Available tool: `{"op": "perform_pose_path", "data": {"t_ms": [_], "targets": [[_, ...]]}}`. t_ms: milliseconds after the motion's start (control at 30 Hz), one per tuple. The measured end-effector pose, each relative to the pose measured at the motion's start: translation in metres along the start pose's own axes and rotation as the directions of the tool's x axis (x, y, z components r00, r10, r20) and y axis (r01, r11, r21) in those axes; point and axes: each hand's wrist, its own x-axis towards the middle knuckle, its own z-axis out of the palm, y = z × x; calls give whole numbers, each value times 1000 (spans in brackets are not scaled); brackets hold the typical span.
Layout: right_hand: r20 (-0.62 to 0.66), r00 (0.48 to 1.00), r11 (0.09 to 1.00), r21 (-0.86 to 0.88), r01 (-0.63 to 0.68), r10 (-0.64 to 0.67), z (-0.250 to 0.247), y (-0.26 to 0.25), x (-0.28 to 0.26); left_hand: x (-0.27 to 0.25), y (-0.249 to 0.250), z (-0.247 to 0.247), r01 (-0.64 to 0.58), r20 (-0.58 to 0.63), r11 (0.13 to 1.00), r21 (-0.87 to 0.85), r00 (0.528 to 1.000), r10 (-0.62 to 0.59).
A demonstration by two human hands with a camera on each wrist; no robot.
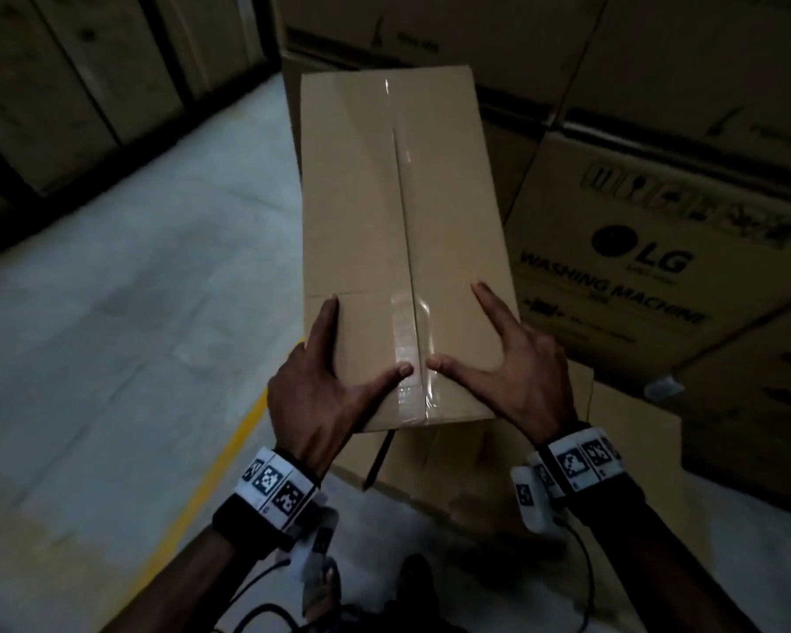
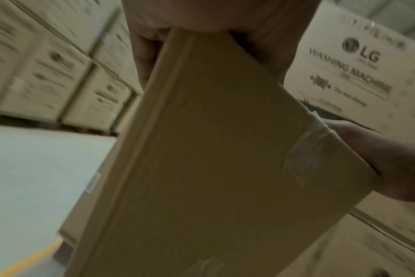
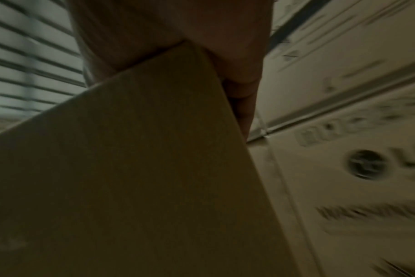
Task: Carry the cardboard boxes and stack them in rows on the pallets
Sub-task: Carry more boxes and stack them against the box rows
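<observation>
In the head view I hold a plain brown cardboard box (image 1: 398, 212), sealed with clear tape along its top seam, out in front of me. My left hand (image 1: 329, 381) grips its near left corner, thumb on top and index finger along the side edge. My right hand (image 1: 508, 367) grips the near right corner the same way. The other fingers are hidden under the box. The left wrist view shows the box's side (image 2: 201, 168) against my left palm (image 2: 149, 37), with the right hand (image 2: 379, 165) at its far edge. In the right wrist view the box (image 3: 130, 168) fills the frame below my right palm (image 3: 201, 37).
Large LG washing machine cartons (image 1: 649, 249) are stacked at the right and behind the box. More cartons (image 1: 56, 84) line the left. Grey floor (image 1: 133, 312) with a yellow line (image 1: 220, 472) lies between. Another plain box (image 1: 498, 472) sits below my hands.
</observation>
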Motion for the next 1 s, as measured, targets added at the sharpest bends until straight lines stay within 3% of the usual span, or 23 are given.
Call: {"op": "perform_pose_path", "data": {"t_ms": [233,500,667,1000], "targets": [[80,970,973,1,231,-231,4,-37,30,-6,-4,-38,116,-180,991,70,979,-101],[157,878,890,25,455,-453,60,-138,60,0,-65,-104,278,-353,958,66,905,-238],[209,789,814,81,576,-578,123,-231,70,11,-135,-162,402,-443,915,42,828,-344],[273,598,647,152,747,-754,270,-468,50,22,-313,-313,601,-588,799,5,648,-484]]}}
